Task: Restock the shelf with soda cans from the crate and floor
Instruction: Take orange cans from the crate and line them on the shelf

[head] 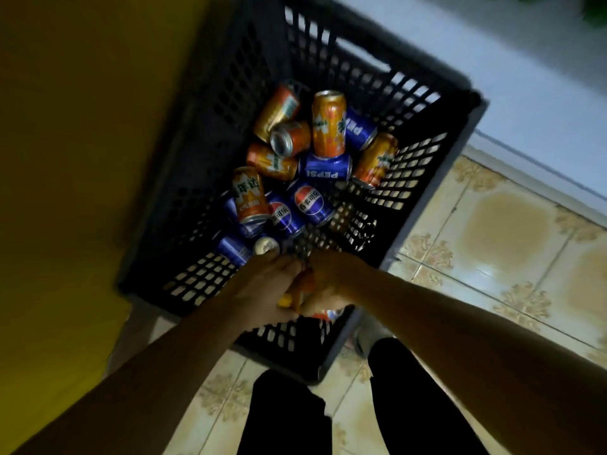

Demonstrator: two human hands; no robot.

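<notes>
- Head view, far left: a yellow surface (65, 159) fills the 9 o'clock side. No shelf is in sight, so I judge the stocking spot lies outside this downward look.
- Next comes the dark lattice crate (404, 172), standing on the floor and running from 6 o'clock up to 12 o'clock.
- At the crate's near end, the left hand (262, 287) shows its back to the camera. Its fingers are hidden and smeared by blur, so I cannot tell whether it grips anything.
- Just at 12 o'clock of that hand's knuckles, a can with a silver top (266, 246) stands end-up beside a blue can (233, 249). Of the two hands, the left is the nearer to both.
- Between the two hands sits an orange can (303, 285), mostly covered, its long axis running roughly 12 to 6.
- The right hand (331, 284) touches the left and seems curled round that orange can from the 3 o'clock side.
- Farther toward 12 o'clock, the loose pile (328, 126) of orange and blue cans lies jumbled, and one Pepsi can (325, 167) lies on its side, axis 9 to 3.
- Far right, patterned floor tiles (509, 241) stretch to 3 o'clock, with no stray can showing on them.
- Most of the restocking is still to do, judging by the pile.
</notes>
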